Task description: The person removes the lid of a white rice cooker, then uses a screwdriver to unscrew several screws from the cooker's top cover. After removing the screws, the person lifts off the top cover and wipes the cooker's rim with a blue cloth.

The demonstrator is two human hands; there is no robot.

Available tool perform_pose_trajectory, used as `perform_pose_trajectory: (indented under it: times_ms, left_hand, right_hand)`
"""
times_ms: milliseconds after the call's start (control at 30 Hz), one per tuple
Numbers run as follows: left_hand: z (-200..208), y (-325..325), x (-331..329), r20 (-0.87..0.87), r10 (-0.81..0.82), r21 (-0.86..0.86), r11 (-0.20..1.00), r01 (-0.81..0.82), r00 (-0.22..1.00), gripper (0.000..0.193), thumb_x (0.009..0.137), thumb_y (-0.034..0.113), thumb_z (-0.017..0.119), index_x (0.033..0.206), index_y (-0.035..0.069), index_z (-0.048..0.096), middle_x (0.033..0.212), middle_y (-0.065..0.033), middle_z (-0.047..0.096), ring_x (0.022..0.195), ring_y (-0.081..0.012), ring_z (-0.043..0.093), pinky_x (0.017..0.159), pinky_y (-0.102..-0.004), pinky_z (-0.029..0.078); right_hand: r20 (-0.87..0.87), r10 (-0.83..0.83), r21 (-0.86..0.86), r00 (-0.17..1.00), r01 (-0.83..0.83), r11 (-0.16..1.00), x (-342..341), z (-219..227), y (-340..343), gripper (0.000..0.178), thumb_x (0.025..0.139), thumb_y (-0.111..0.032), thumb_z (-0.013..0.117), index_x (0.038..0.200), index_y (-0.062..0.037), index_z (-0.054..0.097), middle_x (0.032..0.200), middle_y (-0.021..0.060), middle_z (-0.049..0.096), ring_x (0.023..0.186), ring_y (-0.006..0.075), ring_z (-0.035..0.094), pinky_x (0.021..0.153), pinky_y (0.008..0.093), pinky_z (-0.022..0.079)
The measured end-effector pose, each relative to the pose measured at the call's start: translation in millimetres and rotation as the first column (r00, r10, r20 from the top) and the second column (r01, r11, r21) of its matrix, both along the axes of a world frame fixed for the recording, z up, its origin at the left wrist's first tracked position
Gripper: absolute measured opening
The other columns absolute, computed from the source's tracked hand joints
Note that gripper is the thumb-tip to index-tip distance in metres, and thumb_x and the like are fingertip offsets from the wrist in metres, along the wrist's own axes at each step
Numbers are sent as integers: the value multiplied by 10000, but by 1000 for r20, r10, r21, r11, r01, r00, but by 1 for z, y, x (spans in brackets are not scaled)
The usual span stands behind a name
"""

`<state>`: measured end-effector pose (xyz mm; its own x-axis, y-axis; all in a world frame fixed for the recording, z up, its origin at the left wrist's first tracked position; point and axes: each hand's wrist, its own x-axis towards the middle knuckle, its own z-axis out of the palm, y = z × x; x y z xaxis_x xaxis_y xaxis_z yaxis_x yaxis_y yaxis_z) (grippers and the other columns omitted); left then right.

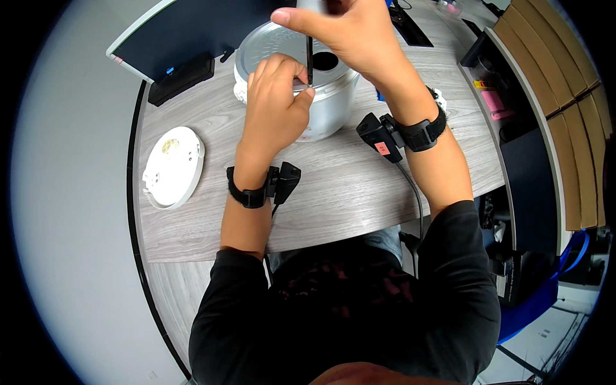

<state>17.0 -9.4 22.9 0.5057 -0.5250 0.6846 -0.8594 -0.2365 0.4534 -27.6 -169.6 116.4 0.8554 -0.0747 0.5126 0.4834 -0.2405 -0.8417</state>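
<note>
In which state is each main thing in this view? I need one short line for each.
Silver pot: upright, dark round opening in its metal top
Black-shafted tool: roughly upright, lower end beside the left thumb
White round cover: lying on the table, apart from the pot
Monitor: screen dark
Left hand: fingers bent, at the pot's top edge
Right hand: raised, thumb extended; grip unclear
</note>
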Motion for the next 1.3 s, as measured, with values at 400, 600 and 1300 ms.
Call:
perform_pose_trajectory:
  times_ms: [400,600,1300]
  left_hand:
    - [0,0,1,-6,-2,-2,1000,2,1000,176,762,24,722,891,43,604,971,-101,614,929,-314,559,856,-412,418]
    - [1,-1,0,-21,-9,5,1000,9,1000,176,760,22,719,890,38,602,971,-103,613,927,-315,561,865,-413,419]
    - [2,0,0,-36,17,24,1000,-16,999,168,766,39,718,900,27,616,973,-91,623,958,-312,577,893,-415,411]
  right_hand:
    - [7,28,44,1000,-29,999,-2,0,-2,305,888,-46,776,1156,35,654,880,-24,648,734,28,543,645,184,467]
    - [131,134,205,982,-159,966,2,-2,-1,264,880,-86,793,1081,27,664,859,-24,644,731,38,546,634,204,460]
    - [77,-155,-190,985,167,967,-10,7,3,309,850,-129,810,1074,38,678,754,-16,628,667,48,515,587,237,445]
